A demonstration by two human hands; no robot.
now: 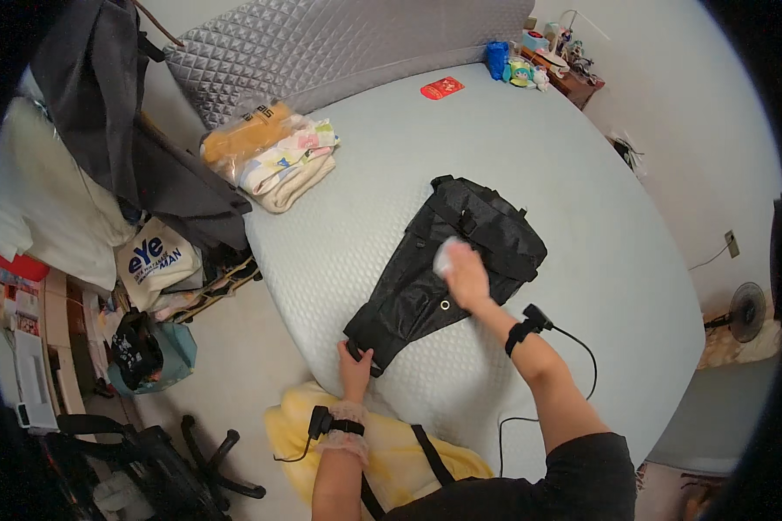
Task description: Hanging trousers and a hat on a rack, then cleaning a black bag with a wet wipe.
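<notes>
A black fabric backpack [401,296] lies flat on the pale quilted mattress [612,260], its buckled end pointing away from me. My left hand [355,361] pinches the bag's near corner at the bed's front edge. Over the middle of the bag, my right hand [467,277] presses a white wad, perhaps a cloth or tissue [442,259], against the fabric. The hand is a little blurred, and its palm hides part of the wad. A brass-coloured eyelet [444,305] shows just below that hand. Black straps with cabled devices circle both my wrists.
Folded cloths [293,166] and an orange item in clear plastic [251,133] rest at the bed's left. A red envelope [442,87] lies near the padded headboard [352,52]. An office chair [150,462] stands lower left. A cable [593,365] trails from my right wrist over the mattress.
</notes>
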